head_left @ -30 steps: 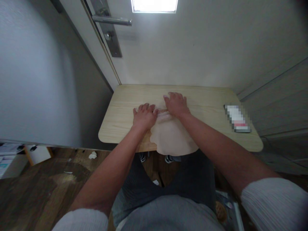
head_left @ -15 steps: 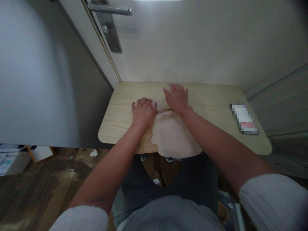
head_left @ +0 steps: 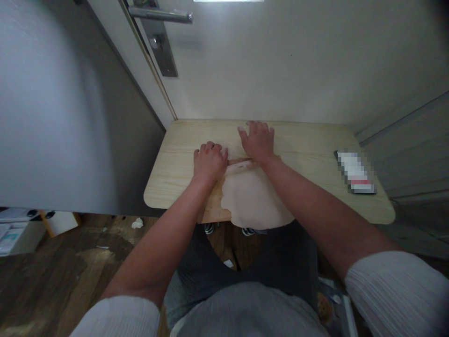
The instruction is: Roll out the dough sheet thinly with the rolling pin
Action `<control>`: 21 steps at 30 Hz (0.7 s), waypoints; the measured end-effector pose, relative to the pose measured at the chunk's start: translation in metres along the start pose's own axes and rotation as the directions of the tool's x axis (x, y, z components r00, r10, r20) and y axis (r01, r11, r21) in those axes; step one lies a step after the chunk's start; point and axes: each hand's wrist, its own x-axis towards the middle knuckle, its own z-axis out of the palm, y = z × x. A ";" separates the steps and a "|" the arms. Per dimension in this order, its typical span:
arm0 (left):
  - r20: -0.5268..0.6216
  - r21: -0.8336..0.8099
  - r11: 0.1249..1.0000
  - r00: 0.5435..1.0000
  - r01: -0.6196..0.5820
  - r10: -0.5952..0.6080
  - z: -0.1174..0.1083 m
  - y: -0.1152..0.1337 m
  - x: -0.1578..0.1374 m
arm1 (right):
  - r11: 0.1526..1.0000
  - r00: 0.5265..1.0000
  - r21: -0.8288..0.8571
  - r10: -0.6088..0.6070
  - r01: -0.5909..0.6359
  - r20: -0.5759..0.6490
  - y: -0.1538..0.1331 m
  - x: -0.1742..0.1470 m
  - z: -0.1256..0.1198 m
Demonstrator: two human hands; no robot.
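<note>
A thin wooden rolling pin (head_left: 240, 161) lies across the far part of a wide, flat sheet of dough (head_left: 257, 196). Only the middle of the pin shows; its ends are hidden under my hands. My left hand (head_left: 210, 161) presses palm-down on the left part of it, fingers pointing forward and slightly bent. On the right part rests the heel of my right hand (head_left: 258, 140), its fingers stretched out and spread beyond the pin. The dough has a wavy left edge and reaches the table's front edge. Beneath it a brown wooden board (head_left: 215, 206) shows at the left.
The pale wooden table (head_left: 312, 140) stands against a white door (head_left: 266, 70) with a metal handle (head_left: 161, 14). A phone (head_left: 356, 173) with a blurred screen lies at the table's right. A grey panel (head_left: 63, 117) rises at the left. Crumpled paper (head_left: 137, 223) is on the floor.
Almost nothing differs. Both hands stay on the rolling pin, with at most a tiny shift; the view itself has moved slightly.
</note>
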 end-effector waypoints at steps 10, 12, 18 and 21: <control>0.016 -0.014 1.000 1.000 -0.010 0.010 -0.003 0.014 -0.039 | 0.996 0.993 0.042 0.076 -0.080 0.086 0.009 -0.041 -0.013; -0.001 -0.013 1.000 1.000 -0.017 0.017 -0.004 0.019 -0.052 | 0.994 0.991 0.046 0.094 -0.098 0.097 0.012 -0.054 -0.017; -0.018 -0.018 0.997 0.997 -0.077 0.077 -0.007 0.031 -0.094 | 0.996 0.993 0.003 0.090 -0.090 0.078 0.021 -0.101 -0.026; -0.006 -0.015 0.994 0.994 -0.107 0.107 -0.010 0.037 -0.116 | 0.999 0.997 -0.025 0.040 -0.039 0.063 0.026 -0.126 -0.034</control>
